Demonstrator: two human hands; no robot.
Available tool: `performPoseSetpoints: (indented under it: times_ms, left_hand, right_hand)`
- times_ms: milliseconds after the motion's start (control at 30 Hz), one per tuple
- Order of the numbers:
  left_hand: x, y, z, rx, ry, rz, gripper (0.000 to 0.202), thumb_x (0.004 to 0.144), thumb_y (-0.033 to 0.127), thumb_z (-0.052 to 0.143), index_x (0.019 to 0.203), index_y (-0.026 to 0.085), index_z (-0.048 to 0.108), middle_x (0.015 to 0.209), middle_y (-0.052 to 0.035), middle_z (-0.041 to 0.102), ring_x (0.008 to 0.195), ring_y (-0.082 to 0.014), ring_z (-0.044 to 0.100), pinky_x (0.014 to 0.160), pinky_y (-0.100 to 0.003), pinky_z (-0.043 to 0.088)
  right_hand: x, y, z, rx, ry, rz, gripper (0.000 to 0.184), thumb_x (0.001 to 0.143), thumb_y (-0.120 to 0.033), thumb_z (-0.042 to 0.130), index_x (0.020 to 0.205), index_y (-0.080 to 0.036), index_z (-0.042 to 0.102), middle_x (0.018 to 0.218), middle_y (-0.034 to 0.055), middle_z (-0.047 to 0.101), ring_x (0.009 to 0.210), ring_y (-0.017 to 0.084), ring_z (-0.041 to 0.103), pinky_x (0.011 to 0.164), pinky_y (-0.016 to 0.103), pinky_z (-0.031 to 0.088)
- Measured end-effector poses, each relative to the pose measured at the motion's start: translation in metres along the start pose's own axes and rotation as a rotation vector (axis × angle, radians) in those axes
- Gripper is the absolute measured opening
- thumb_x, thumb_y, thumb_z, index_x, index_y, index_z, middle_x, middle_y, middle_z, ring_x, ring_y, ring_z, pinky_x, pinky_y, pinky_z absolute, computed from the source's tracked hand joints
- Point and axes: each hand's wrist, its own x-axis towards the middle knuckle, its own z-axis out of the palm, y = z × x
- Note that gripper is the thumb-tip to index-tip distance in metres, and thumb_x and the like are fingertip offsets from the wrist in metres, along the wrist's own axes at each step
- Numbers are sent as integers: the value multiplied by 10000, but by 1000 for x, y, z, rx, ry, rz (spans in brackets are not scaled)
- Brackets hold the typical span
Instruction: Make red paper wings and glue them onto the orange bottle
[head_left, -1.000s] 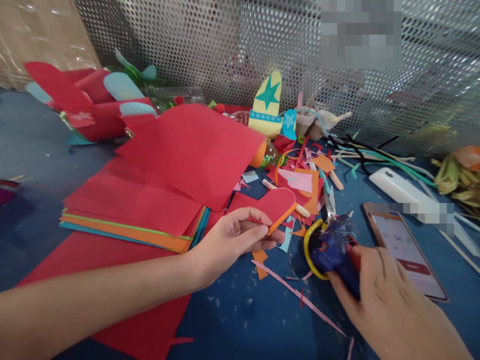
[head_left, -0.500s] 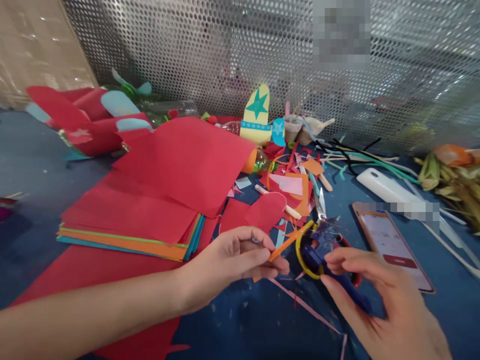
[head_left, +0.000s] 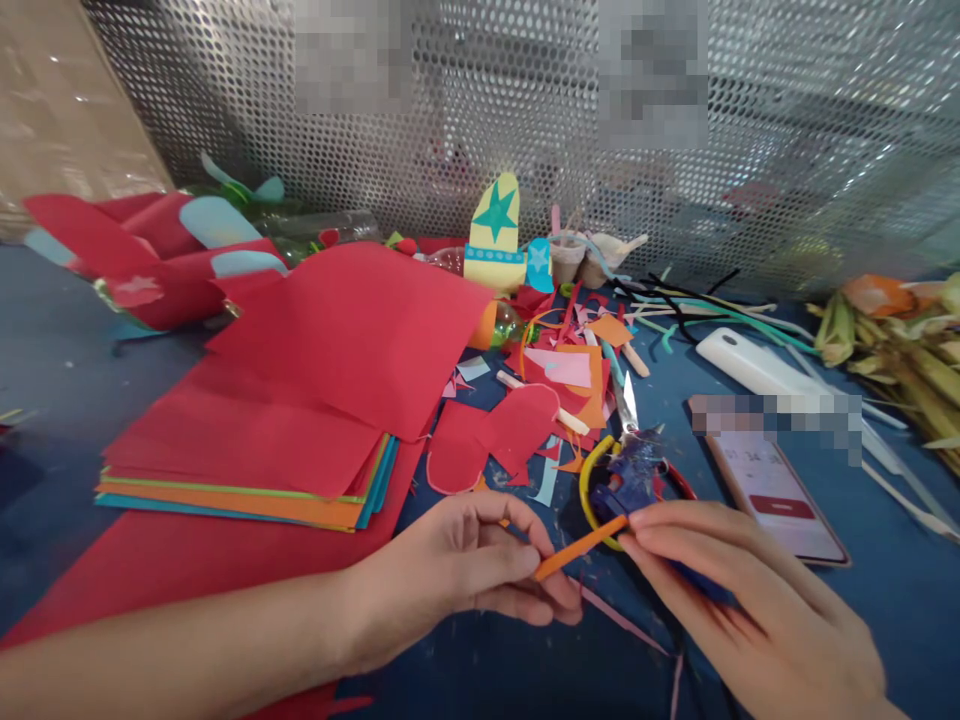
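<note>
A thin orange paper strip stretches between my two hands above the blue table. My left hand pinches its left end with thumb and fingers. My right hand pinches its right end, and a blue object under that palm is mostly hidden. Just behind the strip lie scissors with a yellow and a red handle loop, blades pointing away, and a blue crumpled piece on them. A red paper cut-out lies flat beyond my left hand.
A stack of red, orange and teal paper sheets fills the left. Paper scraps litter the middle. A phone and a white case lie at right, dried leaves far right. A perforated metal screen stands behind.
My left hand pulled the orange strip toward me, away from the red cut-out, which now lies on the table. My right hand left the blue tool's grip and pinched the strip's other end.
</note>
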Motion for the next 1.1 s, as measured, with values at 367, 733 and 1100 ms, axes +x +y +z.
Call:
performPoseSetpoints:
  times_ms: [367,733,1100]
  left_hand:
    - [0,0,0,-24,-24,-33,147,776,251,705,784,143,605,763,-67,742,771,-171,722,706,-213,522]
    - [-2,1,-1,-28,-24,-24,82,807,216,629,772,148,599,766,-77,742,772,-169,722,697,-198,526]
    - [13,42,-44,1377,496,849,204,831,215,561,999,207,677,1025,-91,684,996,-254,590,932,-363,410]
  right_hand:
    - [-33,20,-4,-1,-156,-66,368,830,-158,591,1180,-271,599,1078,6,707,930,202,694,824,313,598]
    - [-39,33,-12,-163,-338,-279,440,870,-108,496,1295,-216,525,1276,22,608,1050,186,643,894,283,551]
    - [1,8,8,-152,-63,6,87,895,-143,546,937,-196,602,808,26,665,732,139,652,744,258,537]
